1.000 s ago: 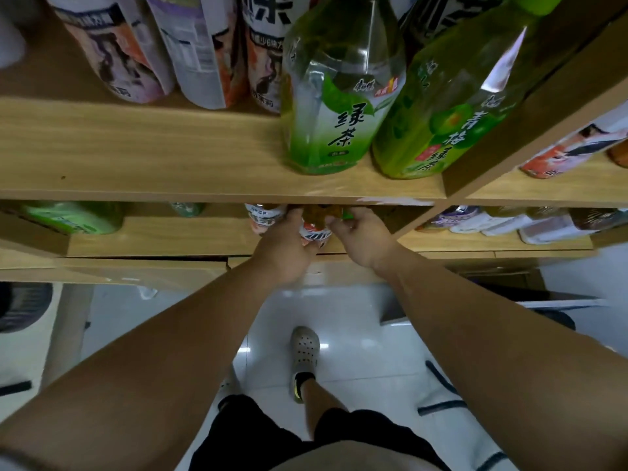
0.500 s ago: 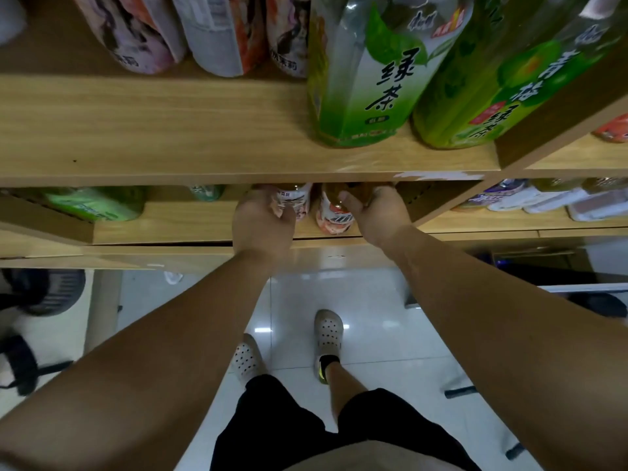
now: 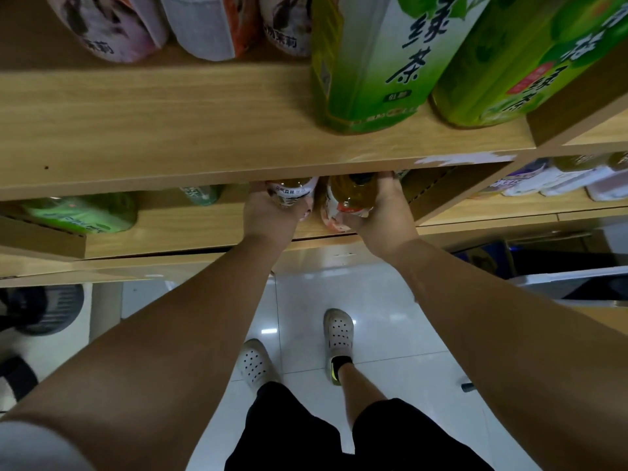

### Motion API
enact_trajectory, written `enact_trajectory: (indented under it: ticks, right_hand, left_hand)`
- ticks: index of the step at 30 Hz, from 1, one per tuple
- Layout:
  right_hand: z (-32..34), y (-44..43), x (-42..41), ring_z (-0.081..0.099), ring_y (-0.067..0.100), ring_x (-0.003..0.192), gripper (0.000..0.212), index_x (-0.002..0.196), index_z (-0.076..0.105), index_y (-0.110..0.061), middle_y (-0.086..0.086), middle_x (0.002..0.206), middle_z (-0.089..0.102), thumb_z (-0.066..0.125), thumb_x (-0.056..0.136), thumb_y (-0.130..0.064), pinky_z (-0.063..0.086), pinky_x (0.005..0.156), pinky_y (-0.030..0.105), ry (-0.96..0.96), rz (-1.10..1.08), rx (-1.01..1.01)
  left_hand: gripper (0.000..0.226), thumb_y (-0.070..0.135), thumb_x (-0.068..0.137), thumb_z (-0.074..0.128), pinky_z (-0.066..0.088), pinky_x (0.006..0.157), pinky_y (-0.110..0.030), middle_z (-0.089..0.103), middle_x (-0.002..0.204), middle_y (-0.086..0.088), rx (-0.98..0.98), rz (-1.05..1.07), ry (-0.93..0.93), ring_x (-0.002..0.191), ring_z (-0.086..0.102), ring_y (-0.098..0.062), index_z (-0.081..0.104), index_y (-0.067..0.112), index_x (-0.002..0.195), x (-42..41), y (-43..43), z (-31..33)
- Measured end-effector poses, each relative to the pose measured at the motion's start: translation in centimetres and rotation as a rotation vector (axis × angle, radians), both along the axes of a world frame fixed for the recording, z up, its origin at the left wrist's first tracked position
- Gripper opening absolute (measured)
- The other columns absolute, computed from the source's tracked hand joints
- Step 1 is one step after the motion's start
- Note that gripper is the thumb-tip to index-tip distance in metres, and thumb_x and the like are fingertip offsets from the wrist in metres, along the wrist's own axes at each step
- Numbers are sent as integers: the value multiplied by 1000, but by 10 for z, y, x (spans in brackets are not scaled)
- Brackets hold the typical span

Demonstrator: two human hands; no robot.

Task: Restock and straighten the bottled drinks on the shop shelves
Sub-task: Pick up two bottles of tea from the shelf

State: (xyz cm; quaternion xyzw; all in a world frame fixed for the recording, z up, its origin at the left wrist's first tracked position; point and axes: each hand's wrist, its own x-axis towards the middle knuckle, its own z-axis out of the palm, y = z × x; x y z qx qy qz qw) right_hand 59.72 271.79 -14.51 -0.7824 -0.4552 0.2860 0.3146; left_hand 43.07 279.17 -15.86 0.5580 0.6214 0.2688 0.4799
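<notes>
Left hand (image 3: 272,217) clasps the white-label bottle (image 3: 293,193), right hand (image 3: 385,215) clasps the amber bottle (image 3: 353,198) at its 3 o'clock, both at the lower shelf (image 3: 190,232); ease them back upright, labels forward, clearing the board above (image 3: 204,130).

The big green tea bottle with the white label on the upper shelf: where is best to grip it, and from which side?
The green tea bottle stands upright near the shelf edge, its left side free, another green bottle close on its right. So probably grip its broad lower body, coming from the front and left.
</notes>
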Motion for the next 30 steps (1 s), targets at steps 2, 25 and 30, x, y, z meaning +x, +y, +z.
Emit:
enact_trajectory:
  ticks: [2, 25, 30]
  right_hand:
    - [-8, 1, 2, 50, 21, 132, 97, 153, 34, -24, 6, 145, 46, 91, 74, -20, 40, 103, 24, 2, -9, 15]
    - [15, -42, -9, 58, 20, 127, 90, 142, 50, -26, 1, 135, 62, 92, 63, -38, 54, 101, 46, -33, -22, 198]
    - [59, -76, -30, 59, 19, 125, 86, 139, 52, -26, -1, 133, 62, 90, 63, -39, 55, 98, 47, 26, 16, 218]
  left_hand:
    - [46, 13, 79, 85, 45, 72, -3, 61, 95, 21, 32, -4, -19, 82, 60, 12, 53, 30, 107, 1, 1, -12]
    - [93, 27, 58, 98, 50, 91, -19, 60, 124, 10, 172, -147, 27, 111, 57, -8, 49, 20, 137, -34, -30, 10]
    - [91, 23, 58, 99, 53, 89, -26, 63, 117, 11, 125, -174, 9, 106, 62, -11, 51, 26, 136, -69, -63, 44]
